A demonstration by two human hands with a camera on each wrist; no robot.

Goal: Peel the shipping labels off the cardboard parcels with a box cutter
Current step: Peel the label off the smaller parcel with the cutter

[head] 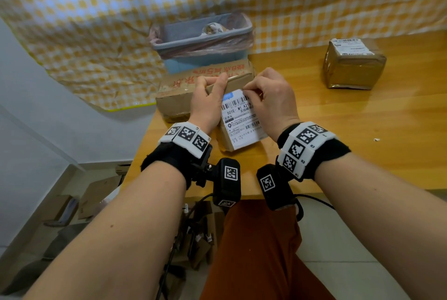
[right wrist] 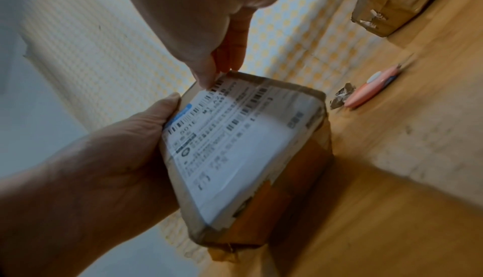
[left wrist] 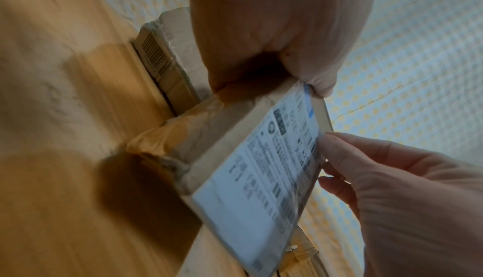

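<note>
The parcel (head: 239, 116) stands tilted on the wooden surface (head: 338, 130), near its front left corner, its labelled face turned up toward the person and its long axis running away from them; brown tape wraps its creased cardboard; the white shipping label (head: 242, 118), printed with barcodes and a blue patch, covers most of that face; the left hand (head: 208, 101) grips the far left edge, fingers curled round it; the right hand (head: 268, 99) pinches at the label's far edge; a pink box cutter (right wrist: 371, 89) lies on the surface to the right.
</note>
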